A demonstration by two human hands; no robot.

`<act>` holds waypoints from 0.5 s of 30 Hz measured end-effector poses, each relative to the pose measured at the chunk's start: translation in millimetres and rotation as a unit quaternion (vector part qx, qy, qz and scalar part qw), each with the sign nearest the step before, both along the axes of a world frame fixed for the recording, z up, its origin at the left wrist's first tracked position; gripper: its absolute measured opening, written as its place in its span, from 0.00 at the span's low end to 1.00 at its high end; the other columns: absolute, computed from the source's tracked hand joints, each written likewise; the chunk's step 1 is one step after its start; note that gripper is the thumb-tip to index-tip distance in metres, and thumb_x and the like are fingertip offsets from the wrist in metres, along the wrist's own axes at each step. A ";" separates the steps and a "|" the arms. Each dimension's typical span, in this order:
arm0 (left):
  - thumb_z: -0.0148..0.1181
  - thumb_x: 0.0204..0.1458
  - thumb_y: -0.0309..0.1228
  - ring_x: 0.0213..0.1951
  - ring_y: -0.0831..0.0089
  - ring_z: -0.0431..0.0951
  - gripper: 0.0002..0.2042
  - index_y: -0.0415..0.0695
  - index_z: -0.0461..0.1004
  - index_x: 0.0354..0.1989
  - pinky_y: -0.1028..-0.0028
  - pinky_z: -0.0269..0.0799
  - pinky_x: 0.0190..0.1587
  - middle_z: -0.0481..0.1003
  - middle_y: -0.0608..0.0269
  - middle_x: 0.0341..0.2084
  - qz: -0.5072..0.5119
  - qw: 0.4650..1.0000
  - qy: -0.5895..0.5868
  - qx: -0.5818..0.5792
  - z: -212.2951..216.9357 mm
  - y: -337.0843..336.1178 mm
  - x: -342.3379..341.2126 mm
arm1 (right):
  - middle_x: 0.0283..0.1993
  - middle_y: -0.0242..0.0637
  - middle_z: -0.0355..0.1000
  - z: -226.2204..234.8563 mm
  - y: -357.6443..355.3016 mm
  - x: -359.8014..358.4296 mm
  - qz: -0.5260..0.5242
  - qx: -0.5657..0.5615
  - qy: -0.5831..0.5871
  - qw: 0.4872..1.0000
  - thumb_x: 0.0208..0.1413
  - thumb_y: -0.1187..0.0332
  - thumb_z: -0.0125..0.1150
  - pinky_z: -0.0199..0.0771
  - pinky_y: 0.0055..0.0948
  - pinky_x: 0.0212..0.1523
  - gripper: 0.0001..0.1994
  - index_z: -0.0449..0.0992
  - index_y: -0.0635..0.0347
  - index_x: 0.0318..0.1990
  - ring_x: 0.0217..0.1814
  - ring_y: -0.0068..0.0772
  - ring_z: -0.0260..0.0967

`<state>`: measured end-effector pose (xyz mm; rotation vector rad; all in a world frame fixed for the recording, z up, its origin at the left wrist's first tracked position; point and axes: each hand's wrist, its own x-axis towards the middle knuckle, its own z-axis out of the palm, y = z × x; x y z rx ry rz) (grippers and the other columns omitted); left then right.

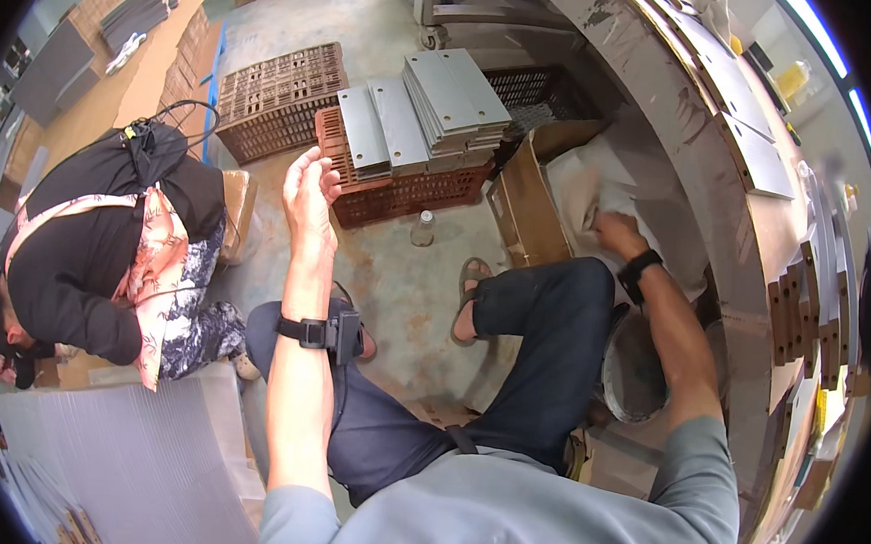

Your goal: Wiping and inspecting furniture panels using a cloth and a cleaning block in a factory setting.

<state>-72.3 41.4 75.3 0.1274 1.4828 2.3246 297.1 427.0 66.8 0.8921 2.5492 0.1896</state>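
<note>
My left hand (pixel 311 193) is raised at the near left corner of a red-brown plastic crate (pixel 410 193). Its fingers curl loosely, with nothing seen in them. Stacked on that crate are grey flat panels (pixel 449 91) with small holes near their corners. To the right, my right hand (pixel 619 235) is closed on a pale beige cloth (pixel 572 193), above an open cardboard box (pixel 531 206). Part of the cloth is blurred, and the fingertips are hidden behind the hand.
A glass jar (pixel 423 229) stands on the floor before the crate. Behind lies another brown crate (pixel 282 98). A round bucket (pixel 637 369) sits beside my right knee. A bench with panels (pixel 757 157) runs along the right. At left, a person in black (pixel 83 241) bends over.
</note>
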 end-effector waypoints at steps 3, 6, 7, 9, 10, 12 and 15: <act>0.55 0.65 0.33 0.39 0.79 0.78 0.16 0.43 0.73 0.59 0.77 0.75 0.42 0.77 0.65 0.44 0.016 1.000 0.011 -0.020 1.9 -9.0 -8.7 | 0.43 0.48 0.81 -3.2 -14.1 1.6 -0.113 0.020 0.084 0.990 0.59 0.64 0.61 0.75 0.50 0.48 0.12 0.82 0.61 0.44 0.48 0.55 0.78; 0.55 0.65 0.34 0.38 0.79 0.78 0.16 0.43 0.73 0.58 0.77 0.75 0.41 0.78 0.66 0.43 0.011 1.000 0.023 -0.009 0.3 -8.2 -16.6 | 0.34 0.50 0.77 65.1 -69.0 -46.8 -0.012 -0.041 0.433 0.901 0.63 0.66 0.60 0.72 0.45 0.39 0.11 0.79 0.66 0.42 0.35 0.52 0.74; 0.56 0.65 0.34 0.38 0.79 0.78 0.16 0.43 0.73 0.58 0.77 0.75 0.41 0.78 0.66 0.42 0.002 1.000 0.024 -0.011 -3.5 -6.2 -17.7 | 0.30 0.49 0.75 95.3 -94.6 -68.8 0.016 -0.052 0.499 0.865 0.64 0.68 0.60 0.72 0.41 0.36 0.10 0.78 0.68 0.41 0.31 0.47 0.72; 0.57 0.64 0.35 0.38 0.80 0.79 0.16 0.45 0.74 0.58 0.77 0.75 0.41 0.79 0.67 0.42 -0.004 1.000 0.012 -0.018 -12.6 -5.7 -19.3 | 0.26 0.41 0.71 153.5 -139.9 -104.8 0.096 -0.069 0.610 0.784 0.64 0.73 0.60 0.70 0.30 0.32 0.06 0.77 0.67 0.42 0.29 0.34 0.70; 0.57 0.65 0.35 0.38 0.80 0.79 0.15 0.46 0.75 0.58 0.78 0.75 0.41 0.79 0.68 0.42 -0.002 0.999 0.009 -0.031 -13.6 -5.7 -19.3 | 0.26 0.38 0.70 171.0 -154.6 -116.7 0.092 -0.091 0.663 0.737 0.64 0.74 0.60 0.70 0.28 0.32 0.05 0.77 0.67 0.42 0.29 0.29 0.70; 0.56 0.65 0.35 0.38 0.82 0.78 0.14 0.48 0.76 0.57 0.78 0.75 0.41 0.79 0.70 0.42 -0.003 0.998 0.012 -0.055 -15.1 -12.3 -24.4 | 0.29 0.33 0.72 198.7 -176.7 -131.5 0.096 -0.124 0.740 0.654 0.67 0.73 0.59 0.71 0.24 0.33 0.06 0.78 0.66 0.44 0.32 0.20 0.71; 0.56 0.65 0.35 0.38 0.83 0.78 0.14 0.47 0.75 0.57 0.79 0.74 0.42 0.79 0.70 0.41 -0.018 0.999 0.013 -0.046 -5.5 -13.7 -21.6 | 0.34 0.33 0.75 180.9 -158.4 -120.5 0.146 -0.058 0.725 0.671 0.66 0.73 0.60 0.73 0.21 0.36 0.06 0.78 0.66 0.45 0.35 0.20 0.72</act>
